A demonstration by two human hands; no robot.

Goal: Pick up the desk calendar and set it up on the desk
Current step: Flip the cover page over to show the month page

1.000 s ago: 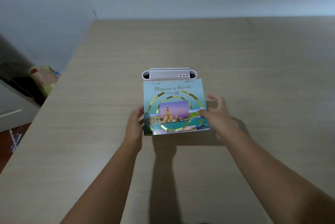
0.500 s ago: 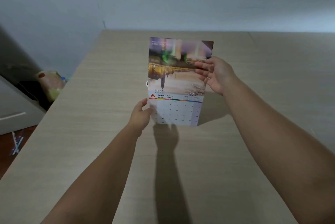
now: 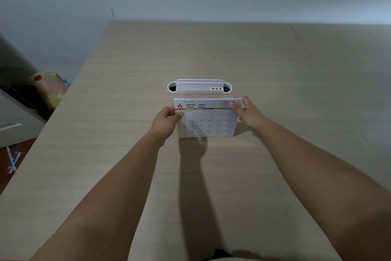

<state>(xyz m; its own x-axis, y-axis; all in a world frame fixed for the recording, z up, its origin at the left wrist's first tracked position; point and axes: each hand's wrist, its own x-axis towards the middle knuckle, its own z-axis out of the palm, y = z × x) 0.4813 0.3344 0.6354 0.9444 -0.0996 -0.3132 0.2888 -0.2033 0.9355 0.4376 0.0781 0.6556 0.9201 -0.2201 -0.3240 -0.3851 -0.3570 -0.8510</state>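
Calendar [image 3: 208, 120] standing between both grips, just before white holder [image 3: 199, 87]. Left hand [image 3: 167, 122], right hand [image 3: 246, 112] pinching side edges. Seating base flat on tabletop [image 3: 296, 83]; splaying legs before letting go.

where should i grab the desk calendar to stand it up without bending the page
Hold the desk calendar by its two side edges near the spiral-bound top, coming in from left and right. The left hand and right hand already grip there. The binding end looks stiffest, and the June page stays uncovered.
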